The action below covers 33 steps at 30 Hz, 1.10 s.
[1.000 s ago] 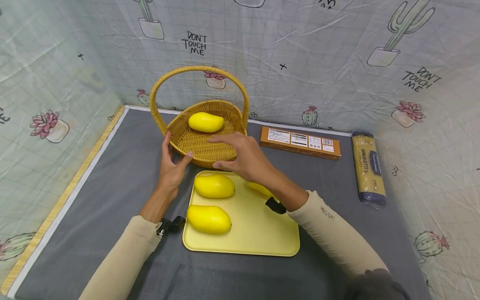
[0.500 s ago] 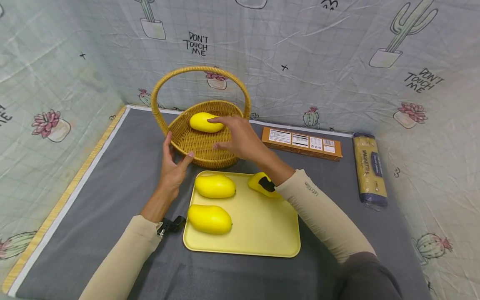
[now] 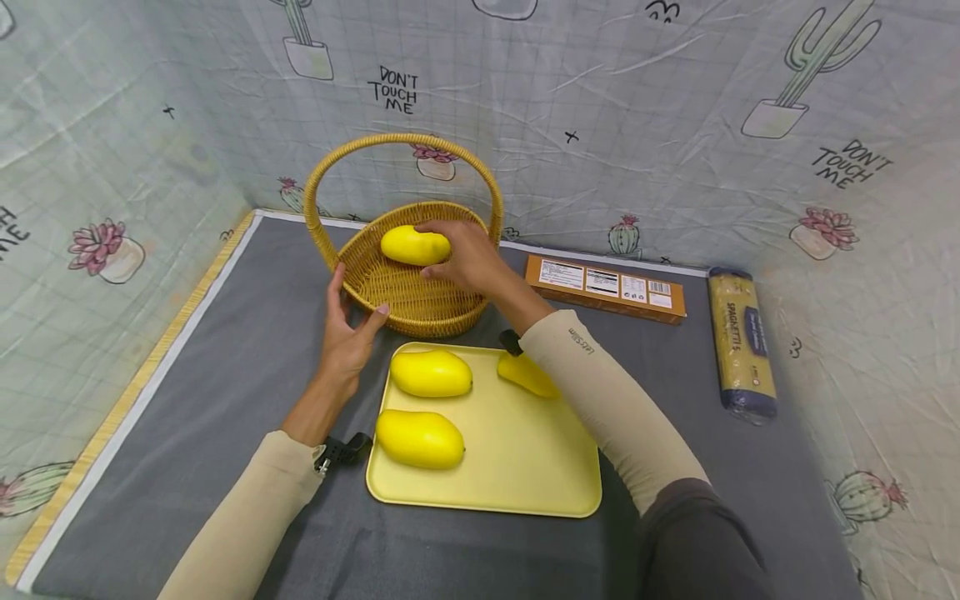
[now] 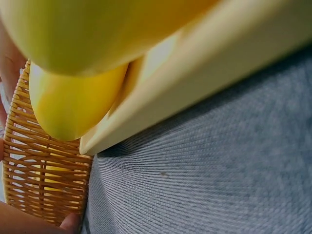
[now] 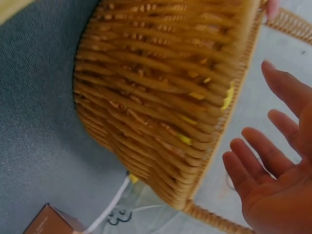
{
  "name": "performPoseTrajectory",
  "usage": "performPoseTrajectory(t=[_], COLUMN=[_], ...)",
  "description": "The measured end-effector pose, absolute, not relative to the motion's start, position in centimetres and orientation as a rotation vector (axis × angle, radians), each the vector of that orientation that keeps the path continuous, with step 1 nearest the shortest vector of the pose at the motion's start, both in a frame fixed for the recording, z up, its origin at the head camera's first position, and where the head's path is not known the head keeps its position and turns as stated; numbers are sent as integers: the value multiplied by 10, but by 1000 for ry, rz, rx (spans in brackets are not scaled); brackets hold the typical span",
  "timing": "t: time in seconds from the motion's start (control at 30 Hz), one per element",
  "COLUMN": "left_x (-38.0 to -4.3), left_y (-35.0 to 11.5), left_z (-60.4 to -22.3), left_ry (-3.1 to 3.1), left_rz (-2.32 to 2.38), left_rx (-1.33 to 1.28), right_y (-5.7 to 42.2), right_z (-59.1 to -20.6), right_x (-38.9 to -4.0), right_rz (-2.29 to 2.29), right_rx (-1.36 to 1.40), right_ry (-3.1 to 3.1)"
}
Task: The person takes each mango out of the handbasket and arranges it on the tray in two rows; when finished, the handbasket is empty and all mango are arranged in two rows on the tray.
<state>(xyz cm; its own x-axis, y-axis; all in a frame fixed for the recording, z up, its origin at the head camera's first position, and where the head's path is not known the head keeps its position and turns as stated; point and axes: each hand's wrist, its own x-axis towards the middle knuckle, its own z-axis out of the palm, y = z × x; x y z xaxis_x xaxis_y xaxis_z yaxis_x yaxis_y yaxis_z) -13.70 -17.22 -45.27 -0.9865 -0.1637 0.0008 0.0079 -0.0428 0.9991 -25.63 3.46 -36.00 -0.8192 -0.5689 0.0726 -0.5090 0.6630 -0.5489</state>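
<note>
My left hand [image 3: 347,343] holds the wicker basket [image 3: 431,312] at its front left, thumb at the front rim and fingers along the left side. Inside the basket lies a yellow mango [image 3: 408,247]. My right hand [image 3: 476,262] reaches over the basket's right side, its fingertips at the right end of that mango. In the right wrist view, the right hand's fingers [image 5: 263,151] are spread and loosely bent, with nothing in the palm. Just in front of the basket, a pale yellow tray [image 3: 517,467] bears three more mangoes, including one [image 3: 431,372] at the back left.
A brown box [image 3: 606,288] lies right of the basket, with a spaghetti packet [image 3: 742,342] farther right. Behind the basket hangs a patterned cloth [image 3: 570,100]. The basket's tall handle [image 3: 401,140] arches above it. My right forearm passes over the tray's back right mango [image 3: 527,375].
My right hand has moved up and away from the tray, over the basket, to the mango inside it. My left hand has stayed on the basket.
</note>
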Motion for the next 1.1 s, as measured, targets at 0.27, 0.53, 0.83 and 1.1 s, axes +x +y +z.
performPoseTrajectory(t=[0.27,0.53,0.83,1.1], left_x=[-136,-137,-137,-137], left_y=[-172,-172,-172,-172], left_z=[-452,-452,-453,-453], left_ry=[-2085,-2099,-2096,-2077], left_rz=[-2173,-2170,-2167,-2169], left_rx=[178,191,202,195], right_y=[19,6,-1,-2], right_z=[-373,-379,-389,-392], right_x=[-279,-290,-295,-291], right_rz=[-821,-727,-698,-697], right_rx=[-864,-914,-857,-891], right_ry=[2740,2745,2748,2735])
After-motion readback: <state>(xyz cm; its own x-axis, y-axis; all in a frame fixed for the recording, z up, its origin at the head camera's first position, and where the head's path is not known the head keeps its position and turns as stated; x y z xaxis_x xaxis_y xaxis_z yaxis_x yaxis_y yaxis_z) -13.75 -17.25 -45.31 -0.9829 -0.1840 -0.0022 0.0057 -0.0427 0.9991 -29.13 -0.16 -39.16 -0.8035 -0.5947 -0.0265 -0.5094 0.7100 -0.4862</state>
